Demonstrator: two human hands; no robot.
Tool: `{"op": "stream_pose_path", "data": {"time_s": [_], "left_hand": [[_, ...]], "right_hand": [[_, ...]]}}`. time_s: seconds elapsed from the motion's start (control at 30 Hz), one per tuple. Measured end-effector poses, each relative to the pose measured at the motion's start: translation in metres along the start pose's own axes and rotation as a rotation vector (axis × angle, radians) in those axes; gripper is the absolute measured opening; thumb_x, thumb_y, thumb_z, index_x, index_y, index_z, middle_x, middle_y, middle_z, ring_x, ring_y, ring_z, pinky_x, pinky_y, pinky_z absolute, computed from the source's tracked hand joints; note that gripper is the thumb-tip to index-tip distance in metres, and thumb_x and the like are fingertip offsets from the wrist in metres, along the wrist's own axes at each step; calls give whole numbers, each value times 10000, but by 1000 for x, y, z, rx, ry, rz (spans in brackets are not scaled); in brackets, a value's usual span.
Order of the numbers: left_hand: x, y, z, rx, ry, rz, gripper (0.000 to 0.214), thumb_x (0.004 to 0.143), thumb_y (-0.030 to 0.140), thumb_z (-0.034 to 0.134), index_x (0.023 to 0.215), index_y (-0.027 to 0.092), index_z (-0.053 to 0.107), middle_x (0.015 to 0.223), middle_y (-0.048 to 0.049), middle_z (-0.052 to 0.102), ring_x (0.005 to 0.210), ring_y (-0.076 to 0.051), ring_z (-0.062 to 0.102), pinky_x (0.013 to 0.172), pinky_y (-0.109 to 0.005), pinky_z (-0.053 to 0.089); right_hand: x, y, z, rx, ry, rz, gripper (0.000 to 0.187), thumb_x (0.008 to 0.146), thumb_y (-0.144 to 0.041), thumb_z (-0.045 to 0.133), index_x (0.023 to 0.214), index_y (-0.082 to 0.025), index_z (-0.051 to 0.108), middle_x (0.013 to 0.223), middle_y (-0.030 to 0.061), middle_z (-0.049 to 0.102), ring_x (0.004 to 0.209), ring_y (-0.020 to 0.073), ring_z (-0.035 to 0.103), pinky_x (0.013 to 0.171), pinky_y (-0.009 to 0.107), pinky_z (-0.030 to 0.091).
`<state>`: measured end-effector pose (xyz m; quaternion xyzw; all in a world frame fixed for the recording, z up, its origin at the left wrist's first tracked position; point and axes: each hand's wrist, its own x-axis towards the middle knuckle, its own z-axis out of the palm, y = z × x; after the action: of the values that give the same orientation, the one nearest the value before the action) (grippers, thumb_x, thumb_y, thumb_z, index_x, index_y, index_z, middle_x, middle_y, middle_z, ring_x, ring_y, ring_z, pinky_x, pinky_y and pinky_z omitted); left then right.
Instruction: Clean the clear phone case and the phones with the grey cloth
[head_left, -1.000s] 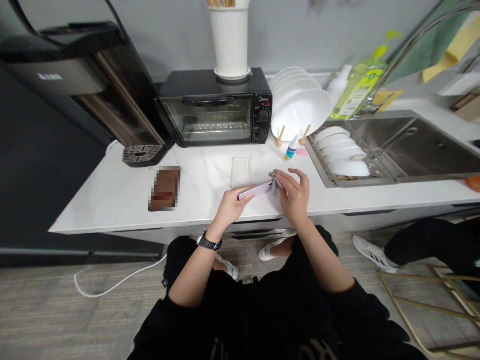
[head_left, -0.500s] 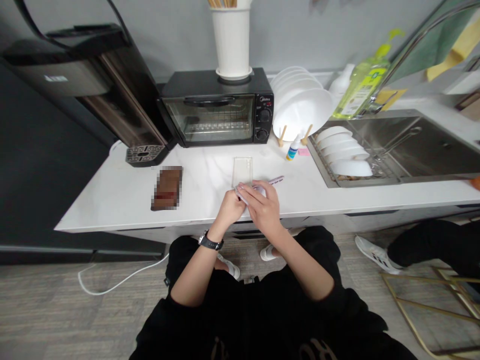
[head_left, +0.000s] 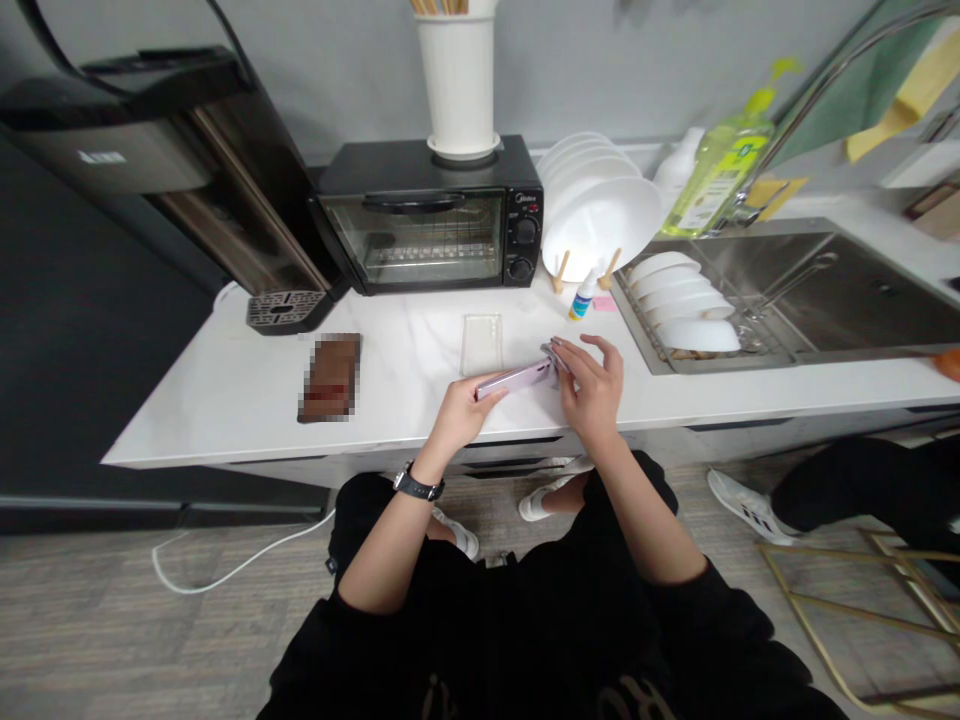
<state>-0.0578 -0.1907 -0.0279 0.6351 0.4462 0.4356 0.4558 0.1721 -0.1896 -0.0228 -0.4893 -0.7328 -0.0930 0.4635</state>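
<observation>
The left hand and right hand both grip a lilac phone held crosswise between them, over the bench, near a clear phone case.

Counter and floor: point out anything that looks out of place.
The brown item on the counter is pixelated, so what it is can't be told. A white cord trails loose across the floor below the counter.

Lilac phone, white marble counter
</observation>
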Motion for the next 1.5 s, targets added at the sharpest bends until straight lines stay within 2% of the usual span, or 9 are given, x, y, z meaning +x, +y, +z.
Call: {"op": "stream_pose_path", "data": {"time_s": [0.27, 0.43, 0.67, 0.8, 0.9, 1.1, 1.3, 1.37, 1.5], "left_hand": [[0, 1, 1, -4, 5, 24, 383, 916, 391, 734, 1222, 175, 812, 1248, -82, 818, 1123, -269, 764, 1053, -385, 590], [-1, -2, -2, 116, 48, -15, 145, 846, 186, 652, 741, 154, 746, 690, -10, 732, 674, -186, 662, 672, -284, 555], [-1, -5, -3, 149, 56, -24, 170, 812, 125, 602, 670, 161, 688, 611, 9, 655, 602, -164, 590, 612, -271, 496], [0, -2, 0, 35, 26, 19, 245, 905, 343, 721, 1036, 164, 824, 1002, -47, 837, 885, -231, 752, 874, -338, 604], [0, -1, 1, -21, -2, 22, 381, 926, 394, 736, 1232, 180, 811, 1266, -80, 813, 1148, -277, 761, 1072, -383, 575], [0, -3, 0, 7, -1, 7, 402, 933, 408, 730, 1245, 167, 811, 1268, -76, 811, 1154, -295, 769, 1059, -401, 587], [1, -2, 2, -21, -3, 27, 383, 933, 378, 725, 1249, 177, 808, 1286, -71, 807, 1162, -276, 759, 1078, -381, 568], [1, -2, 2, -27, 13, 38, 329, 918, 342, 731, 1187, 175, 819, 1215, -62, 828, 1082, -252, 766, 1026, -352, 576], [0, -5, 0, 81, 68, -10, 133, 828, 115, 641, 744, 143, 741, 678, 2, 726, 633, -160, 628, 634, -253, 499]], "right_hand": [[-3, -21, 10, 77, -28, -13, 445, 1022, -132, 540, 1395, -299, 718, 1370, 28, 776, 1347, 315, 584, 1127, 567, 512], [-8, -68, 27, 163, -132, -108, 474, 1030, -142, 558, 1453, -315, 682, 1395, 10, 763, 1339, 293, 606, 1139, 535, 519], [-8, -73, 31, 142, -117, -187, 478, 1023, -120, 567, 1438, -324, 690, 1408, -12, 756, 1338, 287, 610, 1119, 516, 515], [-6, -41, 18, 97, -78, -123, 477, 1022, -116, 570, 1437, -322, 687, 1379, -3, 772, 1355, 297, 597, 1119, 539, 507], [-3, -15, 8, 44, -22, -88, 444, 1017, -107, 574, 1398, -286, 714, 1377, 10, 773, 1334, 311, 597, 1111, 540, 509], [0, 10, 0, -24, 3, -61, 452, 1000, -82, 567, 1381, -267, 724, 1363, 19, 780, 1311, 317, 596, 1093, 551, 520], [-3, -9, 7, 35, -6, -56, 498, 1006, -73, 537, 1420, -293, 704, 1386, 16, 768, 1323, 314, 594, 1103, 557, 524], [-6, -25, 14, 90, -28, -83, 500, 1014, -88, 549, 1441, -307, 690, 1389, 11, 766, 1329, 304, 596, 1113, 550, 526], [-10, -63, 31, 187, -79, -163, 486, 1029, -125, 570, 1471, -304, 668, 1394, 14, 764, 1323, 286, 613, 1109, 518, 538]]}}
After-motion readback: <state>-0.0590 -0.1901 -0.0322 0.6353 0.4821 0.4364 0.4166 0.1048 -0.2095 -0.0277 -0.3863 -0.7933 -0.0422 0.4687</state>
